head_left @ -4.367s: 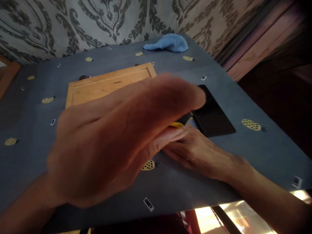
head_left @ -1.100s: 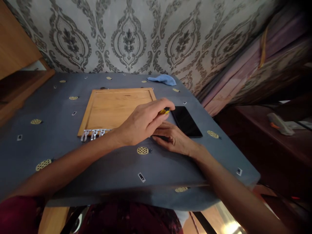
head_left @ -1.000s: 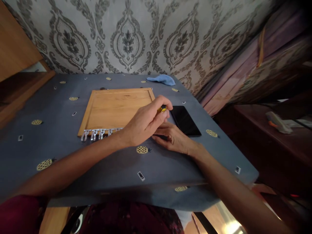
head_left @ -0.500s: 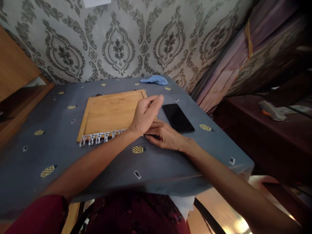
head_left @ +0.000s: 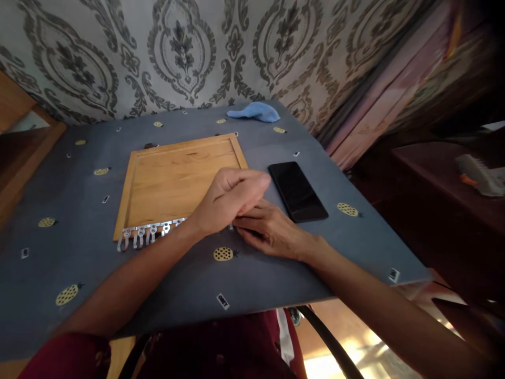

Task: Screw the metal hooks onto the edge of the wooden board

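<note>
A wooden panel (head_left: 177, 179) with a raised frame lies flat on the table. Along its near edge runs a row of metal hooks (head_left: 153, 231), partly covered by my left forearm. Over the panel's near right corner, my left hand (head_left: 232, 197) is closed with its fingers curled in; what it holds, if anything, is hidden. Just below and to the right, my right hand (head_left: 272, 229) rests low at the same corner. Its fingers are bent together and their tips are hidden under my left hand, so anything pinched there is out of sight.
A black phone (head_left: 299, 191) lies right of the panel. A blue cloth (head_left: 255, 111) sits at the table's back edge, near the patterned wall. The table has a grey-blue cover (head_left: 158, 289) with pineapple prints. To the right stand a pink curtain (head_left: 394, 89) and a dark red surface (head_left: 430, 173).
The view has tipped downward and come a little closer. My left hand has turned slightly and sits lower, nearer my right hand, which stays at the panel's corner.
</note>
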